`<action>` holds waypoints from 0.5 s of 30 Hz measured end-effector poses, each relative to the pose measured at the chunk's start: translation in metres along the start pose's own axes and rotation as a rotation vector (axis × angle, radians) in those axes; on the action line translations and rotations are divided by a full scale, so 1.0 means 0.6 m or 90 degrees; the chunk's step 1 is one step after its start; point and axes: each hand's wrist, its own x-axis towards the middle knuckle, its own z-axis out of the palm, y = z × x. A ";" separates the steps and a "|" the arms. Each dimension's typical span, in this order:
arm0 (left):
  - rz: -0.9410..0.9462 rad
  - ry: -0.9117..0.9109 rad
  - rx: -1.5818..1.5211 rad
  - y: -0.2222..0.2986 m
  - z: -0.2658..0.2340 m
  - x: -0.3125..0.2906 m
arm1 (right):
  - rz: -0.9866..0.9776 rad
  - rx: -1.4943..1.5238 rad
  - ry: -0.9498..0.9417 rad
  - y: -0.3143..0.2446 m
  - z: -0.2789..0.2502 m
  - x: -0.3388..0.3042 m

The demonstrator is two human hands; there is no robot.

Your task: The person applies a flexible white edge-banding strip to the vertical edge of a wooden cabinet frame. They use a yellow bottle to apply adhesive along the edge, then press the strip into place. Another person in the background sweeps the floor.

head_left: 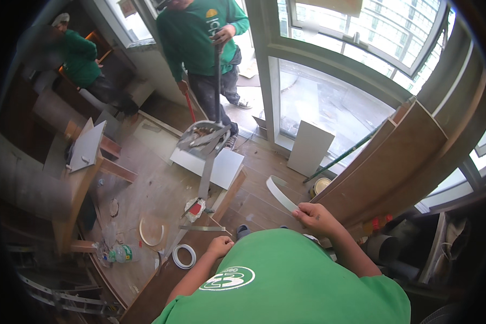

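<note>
My right hand (314,217) pinches one end of a white strip of edge banding (279,194). Its free end curves up and away to the left. Low in front of me, my left hand (220,246) is closed by the shirt's edge. I cannot make out whether anything is inside it. A thin metallic-looking strip (202,228) lies just beyond that hand. Left of it, a coiled white roll of banding (184,256) sits on a brown board. A loose curved strip (152,232) lies farther left.
A co-worker in green (202,43) holds a long-handled dustpan (202,139) full of scraps; another person (80,56) stands far left. A white panel (218,166) lies ahead. Brown panels (383,156) lean at right near a can (321,186). Plastic bottles (123,253) lie at left.
</note>
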 end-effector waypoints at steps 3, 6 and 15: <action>0.008 0.047 -0.018 -0.028 0.004 0.017 | -0.019 -0.014 0.013 0.005 0.000 0.000; 0.030 0.061 -0.015 -0.035 0.006 0.026 | -0.022 -0.060 0.032 0.000 0.000 -0.003; -0.001 0.011 0.026 -0.030 0.011 0.019 | -0.021 -0.099 0.059 0.020 -0.003 -0.007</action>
